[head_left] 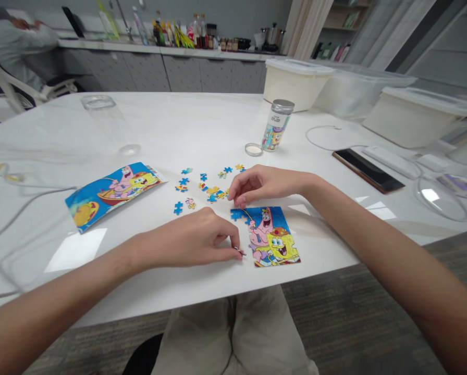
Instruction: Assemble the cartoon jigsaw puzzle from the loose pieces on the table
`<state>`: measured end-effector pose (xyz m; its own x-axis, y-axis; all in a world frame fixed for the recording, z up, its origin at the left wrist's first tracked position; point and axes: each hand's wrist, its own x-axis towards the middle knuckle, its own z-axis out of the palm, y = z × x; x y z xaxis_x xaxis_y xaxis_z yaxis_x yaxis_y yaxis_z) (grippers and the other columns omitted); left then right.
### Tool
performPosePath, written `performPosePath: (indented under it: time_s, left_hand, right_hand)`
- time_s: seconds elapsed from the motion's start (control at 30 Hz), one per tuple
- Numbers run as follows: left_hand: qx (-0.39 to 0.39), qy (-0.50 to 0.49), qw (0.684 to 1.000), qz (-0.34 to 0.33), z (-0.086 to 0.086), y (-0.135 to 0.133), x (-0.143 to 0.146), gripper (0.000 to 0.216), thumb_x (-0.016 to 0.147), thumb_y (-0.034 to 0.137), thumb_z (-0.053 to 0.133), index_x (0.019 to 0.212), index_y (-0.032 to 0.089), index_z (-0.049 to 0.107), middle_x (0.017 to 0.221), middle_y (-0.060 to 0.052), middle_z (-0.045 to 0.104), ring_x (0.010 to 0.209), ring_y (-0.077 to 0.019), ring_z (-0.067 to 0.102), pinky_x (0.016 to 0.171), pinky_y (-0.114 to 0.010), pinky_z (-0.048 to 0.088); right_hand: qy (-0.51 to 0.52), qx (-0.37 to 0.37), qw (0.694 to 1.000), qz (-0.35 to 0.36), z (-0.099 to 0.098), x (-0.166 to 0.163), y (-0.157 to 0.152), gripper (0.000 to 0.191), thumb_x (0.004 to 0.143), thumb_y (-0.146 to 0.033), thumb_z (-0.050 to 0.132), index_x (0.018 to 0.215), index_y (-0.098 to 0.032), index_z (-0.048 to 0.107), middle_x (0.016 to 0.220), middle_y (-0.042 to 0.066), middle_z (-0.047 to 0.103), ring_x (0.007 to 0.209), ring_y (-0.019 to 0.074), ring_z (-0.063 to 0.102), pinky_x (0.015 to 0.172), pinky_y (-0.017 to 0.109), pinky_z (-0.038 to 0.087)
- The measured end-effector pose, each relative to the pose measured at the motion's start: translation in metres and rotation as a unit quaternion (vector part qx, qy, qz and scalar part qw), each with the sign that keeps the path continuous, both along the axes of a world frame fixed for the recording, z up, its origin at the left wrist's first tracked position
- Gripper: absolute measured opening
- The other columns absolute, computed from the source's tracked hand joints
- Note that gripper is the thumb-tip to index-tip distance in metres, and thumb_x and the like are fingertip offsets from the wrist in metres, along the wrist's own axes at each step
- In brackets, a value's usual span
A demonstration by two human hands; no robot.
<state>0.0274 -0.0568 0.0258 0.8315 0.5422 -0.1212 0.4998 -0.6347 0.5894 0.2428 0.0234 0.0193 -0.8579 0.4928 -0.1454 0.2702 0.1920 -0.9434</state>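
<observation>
A partly joined cartoon jigsaw puzzle (274,234) lies flat near the table's front edge, its left side ragged. Just left of that edge, my left hand (208,237) pinches a small puzzle piece (239,251) between thumb and fingertips. Over the puzzle's upper left corner hovers my right hand (257,186), fingers curled and thumb close to the forefinger; whether anything sits between them is hidden. Loose puzzle pieces (213,195) are scattered behind the hands, several of them blue or yellow. A bent picture sheet (116,192) with the same cartoon figures rests on the left.
Behind the pieces stand a printed canister (276,125) and a round lid (254,149). A clear plastic cylinder (106,122) is at the back left. Toward the right are a phone (368,169), cables and lidded storage bins (296,80). Another person (18,44) sits at the far left.
</observation>
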Motion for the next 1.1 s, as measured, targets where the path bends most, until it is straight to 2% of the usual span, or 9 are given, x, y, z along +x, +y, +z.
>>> performPosePath:
  time_s: [0.13, 0.43, 0.63, 0.87, 1.03, 1.1]
  left_hand:
    - [-0.029, 0.014, 0.999, -0.004, 0.0041, -0.0031, 0.0026, 0.021, 0.091, 0.032, 0.057, 0.092, 0.021, 0.075, 0.048, 0.008, 0.045, 0.044, -0.007, 0.043, 0.051, -0.02, 0.031]
    - [-0.017, 0.022, 1.0, 0.0, 0.0015, -0.0029, 0.0011, 0.017, 0.086, 0.032, 0.063, 0.094, 0.023, 0.075, 0.048, 0.008, 0.044, 0.045, -0.0074, 0.043, 0.051, -0.02, 0.031]
    - [-0.006, 0.025, 1.0, -0.009, 0.0062, -0.0017, -0.0003, 0.023, 0.082, 0.02, 0.059, 0.098, 0.024, 0.076, 0.047, 0.008, 0.044, 0.046, -0.0076, 0.044, 0.053, -0.02, 0.033]
    - [-0.019, 0.013, 1.0, 0.007, 0.005, -0.0036, 0.0017, 0.022, 0.087, 0.028, 0.057, 0.094, 0.025, 0.078, 0.048, 0.007, 0.047, 0.046, -0.0071, 0.043, 0.053, -0.02, 0.033]
    - [-0.053, 0.01, 0.998, 0.016, 0.0024, -0.008, 0.006, 0.026, 0.091, 0.028, 0.052, 0.098, 0.025, 0.077, 0.058, 0.004, 0.062, 0.046, -0.0071, 0.042, 0.052, -0.021, 0.032]
    - [-0.057, 0.007, 0.998, 0.016, 0.0025, -0.0088, 0.0066, 0.026, 0.091, 0.028, 0.052, 0.098, 0.025, 0.077, 0.059, 0.004, 0.063, 0.047, -0.0074, 0.043, 0.051, -0.021, 0.032]
  right_hand:
    - [-0.003, -0.004, 1.0, 0.002, 0.0, 0.0002, 0.0001, 0.017, 0.081, -0.024, 0.07, 0.095, -0.015, 0.067, 0.085, 0.001, 0.07, 0.081, 0.0116, 0.066, 0.078, 0.028, 0.052]
    - [-0.003, 0.007, 1.0, 0.005, -0.0002, 0.0015, 0.0011, 0.018, 0.082, -0.026, 0.07, 0.096, -0.015, 0.067, 0.084, 0.001, 0.07, 0.079, 0.0117, 0.065, 0.078, 0.028, 0.052]
    - [0.001, 0.003, 1.0, 0.008, -0.0003, 0.0021, 0.0013, 0.018, 0.083, -0.027, 0.069, 0.096, -0.015, 0.067, 0.086, 0.001, 0.071, 0.081, 0.0118, 0.065, 0.079, 0.028, 0.052]
    - [0.003, 0.013, 1.0, 0.012, -0.0002, 0.0022, 0.0015, 0.018, 0.083, -0.026, 0.069, 0.097, -0.015, 0.067, 0.086, 0.002, 0.071, 0.08, 0.0119, 0.066, 0.077, 0.028, 0.052]
    - [0.002, 0.02, 1.0, 0.014, 0.0005, 0.0014, 0.0014, 0.018, 0.083, -0.024, 0.069, 0.097, -0.014, 0.067, 0.085, 0.002, 0.071, 0.079, 0.0111, 0.066, 0.075, 0.026, 0.052]
    - [0.0, 0.021, 1.0, 0.011, 0.0008, 0.0014, 0.0013, 0.017, 0.083, -0.025, 0.068, 0.097, -0.014, 0.067, 0.086, 0.002, 0.071, 0.079, 0.011, 0.066, 0.075, 0.026, 0.052]
